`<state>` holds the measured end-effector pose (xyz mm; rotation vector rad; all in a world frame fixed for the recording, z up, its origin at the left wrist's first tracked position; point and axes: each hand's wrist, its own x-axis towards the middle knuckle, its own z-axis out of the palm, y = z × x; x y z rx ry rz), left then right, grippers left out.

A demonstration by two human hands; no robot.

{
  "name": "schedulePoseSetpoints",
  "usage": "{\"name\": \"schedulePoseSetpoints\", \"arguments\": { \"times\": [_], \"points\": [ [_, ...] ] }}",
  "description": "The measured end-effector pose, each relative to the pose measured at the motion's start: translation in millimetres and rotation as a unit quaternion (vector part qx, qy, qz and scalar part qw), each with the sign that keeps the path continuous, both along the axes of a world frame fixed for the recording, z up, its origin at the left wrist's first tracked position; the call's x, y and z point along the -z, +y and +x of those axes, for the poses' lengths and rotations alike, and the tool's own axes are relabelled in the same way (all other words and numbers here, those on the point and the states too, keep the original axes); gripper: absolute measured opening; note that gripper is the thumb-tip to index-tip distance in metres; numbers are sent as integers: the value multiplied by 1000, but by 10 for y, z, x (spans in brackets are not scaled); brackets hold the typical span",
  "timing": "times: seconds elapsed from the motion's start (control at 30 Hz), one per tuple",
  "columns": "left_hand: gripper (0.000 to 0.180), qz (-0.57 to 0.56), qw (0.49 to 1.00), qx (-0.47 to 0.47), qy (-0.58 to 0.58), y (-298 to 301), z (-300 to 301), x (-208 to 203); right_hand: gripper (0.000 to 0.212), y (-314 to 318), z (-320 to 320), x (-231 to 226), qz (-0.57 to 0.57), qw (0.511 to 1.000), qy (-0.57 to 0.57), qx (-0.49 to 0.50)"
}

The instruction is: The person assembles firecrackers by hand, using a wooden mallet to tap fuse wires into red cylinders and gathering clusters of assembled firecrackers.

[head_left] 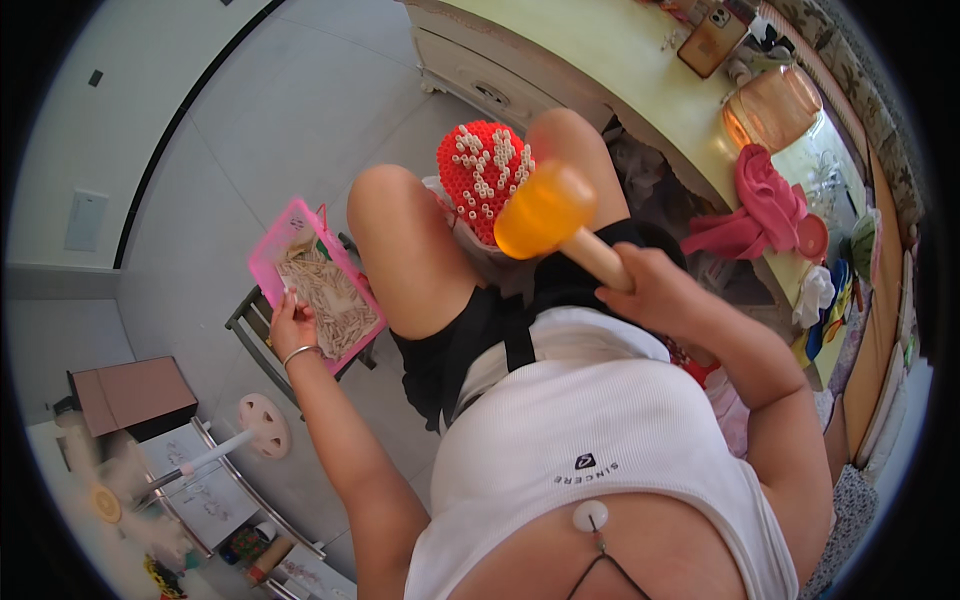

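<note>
My right hand (650, 290) is wrapped round the pale wooden handle of a mallet (548, 208) with a translucent orange head. The mallet is raised in front of a red, round, holed piece (463, 180) between my knees. Many short pale pegs (490, 160) stick up from its holes, and the mallet head hides its right edge. My left hand (292, 325), with a bangle at the wrist, is at the near left edge of a pink basket (265, 262) full of pale wooden pegs (335, 300). Its fingers are pinched together; what they hold is too small to make out.
The basket rests on a dark stool (243, 318). To the right, a pale green tabletop (600, 55) holds a phone (715, 42), an amber plastic jar (772, 108) and a pink cloth (755, 205). At lower left are a pink-based stand (264, 426) and a box (135, 395).
</note>
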<state>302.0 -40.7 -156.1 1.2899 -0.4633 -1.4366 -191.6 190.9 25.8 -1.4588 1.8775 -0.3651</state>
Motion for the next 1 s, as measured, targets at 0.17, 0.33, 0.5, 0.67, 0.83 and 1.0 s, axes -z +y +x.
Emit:
{"name": "schedulePoseSetpoints", "arguments": {
  "times": [0.17,0.33,0.5,0.67,0.83,1.0],
  "points": [
    [26,-90,966,202,133,183,-928,-795,26,25,-115,-331,-41,978,-155,132],
    [12,-132,908,372,-139,556,-2046,-1381,23,60,-159,-292,0,945,-252,209],
    [9,-361,764,384,-372,754,-2678,-1365,25,102,-173,-162,-1,954,-238,185],
    [7,-481,631,373,-481,748,-2938,-1349,26,131,-229,-104,-3,949,-253,188],
    [4,-500,488,425,-576,719,-3024,-1426,23,149,-279,22,4,945,-264,195],
    [5,-491,427,451,-611,732,-3144,-1482,25,154,-244,33,-4,958,-233,166]
  ]
}}
